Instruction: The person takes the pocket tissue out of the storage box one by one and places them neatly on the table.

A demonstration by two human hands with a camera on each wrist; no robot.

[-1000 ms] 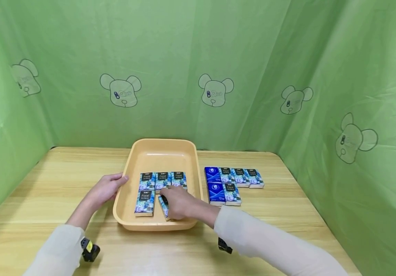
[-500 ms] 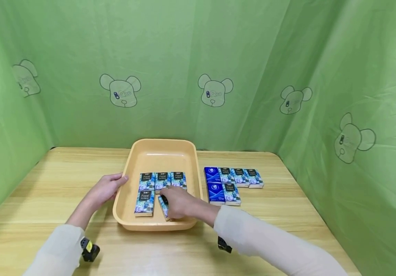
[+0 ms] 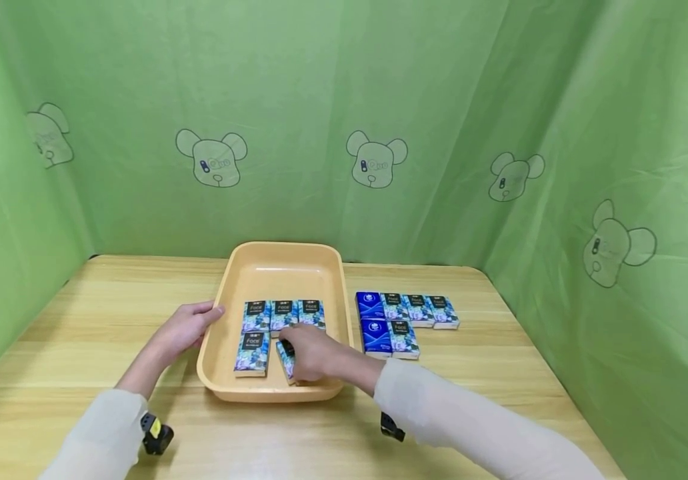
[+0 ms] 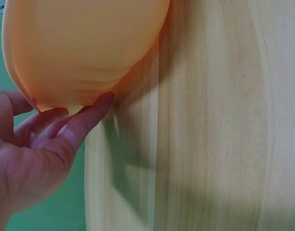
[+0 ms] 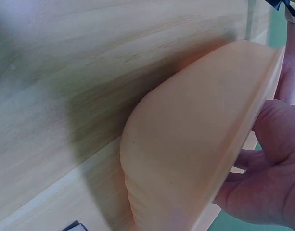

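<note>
A peach plastic tray (image 3: 281, 277) holds several flower-print pocket tissue packs, three in a back row and two in front. My left hand (image 3: 182, 331) grips its left rim, thumb over the edge; the left wrist view shows the fingers (image 4: 89, 118) against the outside wall. Inside the tray, my right hand (image 3: 315, 353) holds the front right tissue pack (image 3: 285, 364), which lies tilted and is mostly covered by the fingers. The front left tissue pack (image 3: 251, 353) lies flat beside it. In the right wrist view the tray wall (image 5: 185, 130) hides the right fingertips.
Right of the tray, more tissue packs lie in two rows on the wooden table (image 3: 488, 373): blue ones (image 3: 375, 335) at the left end and flower-print ones (image 3: 403, 338) beside them. A green curtain (image 3: 296, 80) encloses the table's back and sides.
</note>
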